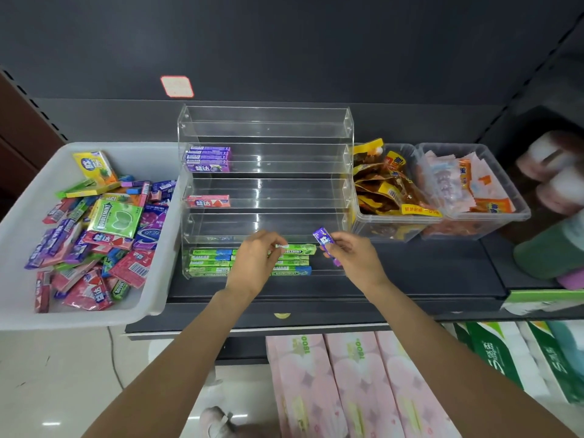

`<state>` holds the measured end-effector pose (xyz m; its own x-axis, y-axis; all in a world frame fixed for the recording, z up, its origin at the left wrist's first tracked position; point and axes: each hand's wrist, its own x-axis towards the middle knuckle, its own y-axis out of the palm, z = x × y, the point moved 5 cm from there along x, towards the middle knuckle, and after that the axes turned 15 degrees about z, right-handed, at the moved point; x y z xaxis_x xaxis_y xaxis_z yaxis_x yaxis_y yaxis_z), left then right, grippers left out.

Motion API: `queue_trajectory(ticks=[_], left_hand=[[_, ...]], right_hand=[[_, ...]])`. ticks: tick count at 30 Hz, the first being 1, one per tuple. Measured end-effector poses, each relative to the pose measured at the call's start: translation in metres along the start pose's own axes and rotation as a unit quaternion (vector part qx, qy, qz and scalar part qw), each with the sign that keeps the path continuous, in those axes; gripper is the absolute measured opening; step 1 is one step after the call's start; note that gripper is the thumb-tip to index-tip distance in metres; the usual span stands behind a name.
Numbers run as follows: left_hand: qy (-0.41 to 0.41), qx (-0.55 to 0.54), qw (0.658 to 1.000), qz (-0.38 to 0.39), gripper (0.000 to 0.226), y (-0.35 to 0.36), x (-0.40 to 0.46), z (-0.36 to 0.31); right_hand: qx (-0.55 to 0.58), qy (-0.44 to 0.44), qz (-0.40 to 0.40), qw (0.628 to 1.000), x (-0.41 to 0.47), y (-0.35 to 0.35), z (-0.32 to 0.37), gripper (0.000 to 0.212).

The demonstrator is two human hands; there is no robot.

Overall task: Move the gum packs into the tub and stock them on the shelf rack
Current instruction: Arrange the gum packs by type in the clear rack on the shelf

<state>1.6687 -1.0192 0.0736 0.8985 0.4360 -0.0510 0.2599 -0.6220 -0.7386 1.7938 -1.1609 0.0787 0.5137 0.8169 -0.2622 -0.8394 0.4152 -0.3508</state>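
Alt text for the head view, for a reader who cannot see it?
A left hand sets a green gum pack on the clear rack's bottom tier; the right hand holds a purple pack. A white tub of gum sits left.

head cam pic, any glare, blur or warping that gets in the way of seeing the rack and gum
Head view: white glare streaks sit on the clear acrylic rack, yet the purple gum packs behind it stay readable. Wide-angle distortion bows the white tub and the shelf edges outward. The rolls at the right edge are blurred. The left hand and the right hand are sharp.
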Motion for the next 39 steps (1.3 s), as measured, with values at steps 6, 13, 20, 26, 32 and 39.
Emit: queue_trajectory(ticks=[6, 13, 20, 26, 32, 39], left_hand=[[-0.007, 0.019, 0.999, -0.025, 0.015, 0.003, -0.003, 0.005], [-0.017, 0.022, 0.998, -0.049, 0.016, 0.011, -0.003, 0.007], [-0.014, 0.027, 0.999, -0.036, 0.016, 0.012, -0.004, 0.011], [-0.012, 0.046, 0.998, -0.036, 0.016, 0.014, -0.004, 0.014], [0.003, 0.139, 0.990, -0.037, 0.030, 0.017, -0.008, 0.011], [0.041, 0.266, 0.963, -0.010, 0.051, 0.015, -0.016, 0.009]], right_hand=[[0.006, -0.009, -0.002, 1.000, 0.001, 0.001, -0.002, 0.021], [-0.013, 0.030, 0.009, 0.999, 0.002, 0.009, -0.018, 0.014], [-0.046, 0.052, 0.058, 0.996, 0.005, 0.024, -0.021, 0.020], [-0.025, 0.055, 0.066, 0.996, 0.008, 0.031, -0.021, 0.019], [-0.021, 0.062, 0.062, 0.996, 0.008, 0.031, -0.023, 0.019], [-0.021, 0.063, 0.060, 0.996, 0.009, 0.031, -0.022, 0.020]])
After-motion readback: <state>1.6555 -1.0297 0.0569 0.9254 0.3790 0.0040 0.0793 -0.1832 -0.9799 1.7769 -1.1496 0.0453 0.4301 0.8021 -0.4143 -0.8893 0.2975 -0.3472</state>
